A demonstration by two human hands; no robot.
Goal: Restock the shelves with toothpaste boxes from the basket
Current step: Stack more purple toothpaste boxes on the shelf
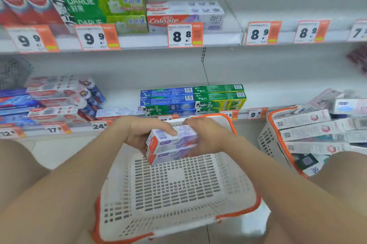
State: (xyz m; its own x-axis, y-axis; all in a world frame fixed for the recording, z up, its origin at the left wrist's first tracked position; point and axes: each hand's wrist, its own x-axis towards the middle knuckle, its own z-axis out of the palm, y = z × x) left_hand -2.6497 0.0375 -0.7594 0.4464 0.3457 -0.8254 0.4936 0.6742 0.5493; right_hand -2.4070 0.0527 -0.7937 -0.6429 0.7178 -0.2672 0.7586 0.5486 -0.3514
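Store shelves are filling the background. On the upper shelf (143,42), a stack of green boxes (111,1) is standing just beside a lower stack of white and purple Colgate boxes (186,15), with an orange price tag (184,35) reading 8.8 hanging on the edge below them. On the lower shelf (278,94), blue boxes (168,100) and green and yellow boxes (218,96) are sitting side by side.

Down on the floor, a white basket (174,188) with an orange rim is lying in front of the person. Both hands are holding two toothpaste boxes (170,142), stacked one on the other, above the far part of this basket and clear of its bottom. The left hand (137,132) is gripping the near end with fingers curled over the top box. The right hand (208,136) is wrapping around the far end.

To the right, a second basket (265,141) is leaning against the lower shelf, carrying a pile of white and pink boxes (309,130).
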